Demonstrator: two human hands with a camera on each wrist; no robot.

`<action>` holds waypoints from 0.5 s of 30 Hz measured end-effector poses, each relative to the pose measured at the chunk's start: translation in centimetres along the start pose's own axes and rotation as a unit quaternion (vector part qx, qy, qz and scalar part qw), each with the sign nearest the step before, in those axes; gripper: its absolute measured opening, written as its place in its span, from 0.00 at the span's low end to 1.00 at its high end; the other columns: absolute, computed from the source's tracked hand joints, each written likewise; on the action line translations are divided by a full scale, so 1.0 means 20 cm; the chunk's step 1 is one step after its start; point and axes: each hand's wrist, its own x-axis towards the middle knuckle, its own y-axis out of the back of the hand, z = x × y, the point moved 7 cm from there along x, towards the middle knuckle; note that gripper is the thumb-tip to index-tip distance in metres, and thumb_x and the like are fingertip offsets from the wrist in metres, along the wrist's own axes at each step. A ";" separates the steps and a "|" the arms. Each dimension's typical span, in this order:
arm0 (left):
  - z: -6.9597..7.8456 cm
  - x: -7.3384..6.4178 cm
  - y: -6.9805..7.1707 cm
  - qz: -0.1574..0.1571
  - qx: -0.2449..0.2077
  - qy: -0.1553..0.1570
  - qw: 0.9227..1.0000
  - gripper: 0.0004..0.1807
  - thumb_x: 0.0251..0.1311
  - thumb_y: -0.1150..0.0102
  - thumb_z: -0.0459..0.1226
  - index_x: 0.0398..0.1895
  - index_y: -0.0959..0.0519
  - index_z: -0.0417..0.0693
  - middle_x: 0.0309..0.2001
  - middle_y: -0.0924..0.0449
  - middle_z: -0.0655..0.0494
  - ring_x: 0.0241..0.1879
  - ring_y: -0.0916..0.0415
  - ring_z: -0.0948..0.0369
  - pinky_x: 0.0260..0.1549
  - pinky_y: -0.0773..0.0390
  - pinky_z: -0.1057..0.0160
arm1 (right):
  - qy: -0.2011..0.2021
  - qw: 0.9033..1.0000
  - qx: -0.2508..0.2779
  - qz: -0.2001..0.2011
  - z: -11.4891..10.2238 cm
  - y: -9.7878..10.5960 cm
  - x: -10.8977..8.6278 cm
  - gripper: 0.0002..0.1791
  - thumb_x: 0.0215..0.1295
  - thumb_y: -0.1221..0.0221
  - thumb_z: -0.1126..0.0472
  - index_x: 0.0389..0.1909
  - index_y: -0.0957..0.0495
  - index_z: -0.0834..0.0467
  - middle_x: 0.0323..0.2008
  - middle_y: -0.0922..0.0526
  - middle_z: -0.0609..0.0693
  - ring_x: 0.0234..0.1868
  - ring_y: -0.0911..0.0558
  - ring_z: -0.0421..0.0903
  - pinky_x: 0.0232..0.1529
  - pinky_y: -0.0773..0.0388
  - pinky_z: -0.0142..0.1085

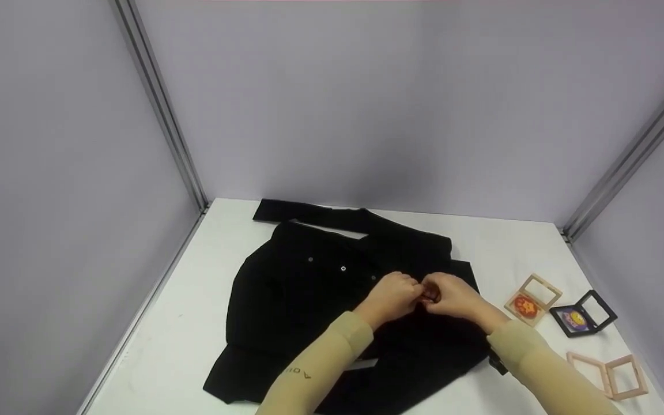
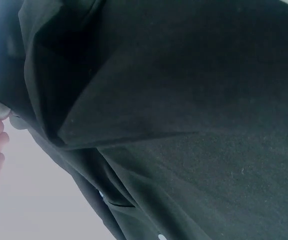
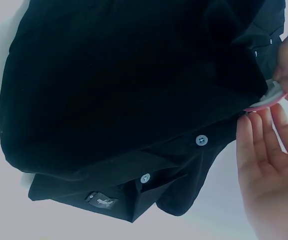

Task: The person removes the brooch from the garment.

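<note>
A black buttoned shirt (image 1: 303, 300) lies spread on the white table, one sleeve stretched along the far edge. My left hand (image 1: 392, 297) and right hand (image 1: 453, 297) meet fingertip to fingertip over its right part. Between them they pinch a small disc-like badge (image 3: 269, 97), pale on its back with a pink rim, right at the shirt's edge. The right wrist view shows the fabric bunched up beside the fingers (image 3: 256, 135), with white buttons (image 3: 201, 140) and a woven label (image 3: 102, 200) below. In the left wrist view, lifted cloth (image 2: 159, 90) fills most of the picture.
At the table's right stand three open cases: a wooden-toned one (image 1: 527, 308) with an orange-red round piece, a black one (image 1: 568, 328) with a purple and yellow piece, and a pinkish one (image 1: 606, 374) with see-through panes. Grey walls (image 1: 332, 104) enclose the table (image 1: 165, 328).
</note>
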 end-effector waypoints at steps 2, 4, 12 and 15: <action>0.00 0.00 0.00 -0.001 -0.009 0.006 1.000 0.05 0.59 0.26 0.44 0.31 0.14 0.59 0.27 0.14 0.66 0.28 0.18 0.66 0.33 0.20 0.68 | 0.005 1.000 -0.021 0.004 -0.01 0.00 0.00 0.12 0.49 0.27 0.65 0.34 0.19 0.57 0.29 0.19 0.46 0.30 0.23 0.37 0.34 0.23 0.33; -0.01 0.00 0.00 -0.005 -0.013 0.012 1.000 0.04 0.60 0.26 0.43 0.31 0.14 0.59 0.27 0.14 0.66 0.28 0.18 0.66 0.33 0.20 0.68 | 0.010 0.999 -0.041 0.011 -0.01 0.00 -0.01 0.11 0.49 0.28 0.65 0.32 0.20 0.55 0.28 0.20 0.44 0.30 0.25 0.36 0.33 0.24 0.33; -0.01 0.01 0.00 -0.019 -0.033 0.031 0.999 0.05 0.59 0.27 0.42 0.29 0.16 0.58 0.27 0.14 0.66 0.28 0.18 0.66 0.34 0.20 0.69 | 0.024 0.994 -0.094 0.042 -0.03 0.01 -0.01 0.11 0.48 0.28 0.66 0.28 0.21 0.54 0.26 0.22 0.43 0.27 0.28 0.37 0.31 0.25 0.35; -0.01 0.02 0.00 -0.021 -0.037 0.038 0.998 0.05 0.59 0.28 0.42 0.29 0.16 0.58 0.28 0.14 0.66 0.28 0.17 0.66 0.34 0.19 0.68 | 0.018 0.994 -0.103 0.043 -0.03 0.01 0.00 0.10 0.49 0.28 0.66 0.27 0.21 0.54 0.26 0.22 0.43 0.27 0.27 0.37 0.32 0.24 0.35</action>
